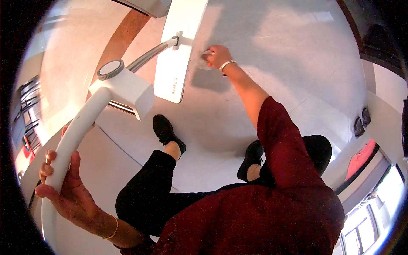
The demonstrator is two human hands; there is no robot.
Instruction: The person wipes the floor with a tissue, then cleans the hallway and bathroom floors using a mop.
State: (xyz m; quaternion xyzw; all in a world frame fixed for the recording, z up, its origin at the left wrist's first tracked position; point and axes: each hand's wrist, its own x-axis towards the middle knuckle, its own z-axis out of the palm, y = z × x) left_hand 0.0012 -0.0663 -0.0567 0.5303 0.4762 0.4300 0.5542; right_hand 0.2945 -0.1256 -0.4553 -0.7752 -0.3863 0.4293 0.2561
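My left hand (pixel 74 197) is wrapped round the white pole of a flat mop (pixel 83 127), at the lower left. Along the pole sits a white box-shaped wringer (pixel 127 91) with a grey-rimmed round knob (pixel 110 69) and a dark toothed slot underneath. A metal rod runs from it to the long white mop head (pixel 172 74), which has small lettering near its lower end. My right hand (pixel 217 56), a bracelet on its wrist, is low over the floor just right of the mop head, fingers pinched. Something small and pale shows at the fingertips, too blurred to name.
Pale, smooth floor (pixel 221 114) spreads around my black shoes (pixel 168 131). A brown strip (pixel 123 38) crosses it at the upper left. A pair of dark shoes (pixel 361 122) stands at the right, near a pink cloth (pixel 361 157). Dark chairs (pixel 29 102) show at the far left.
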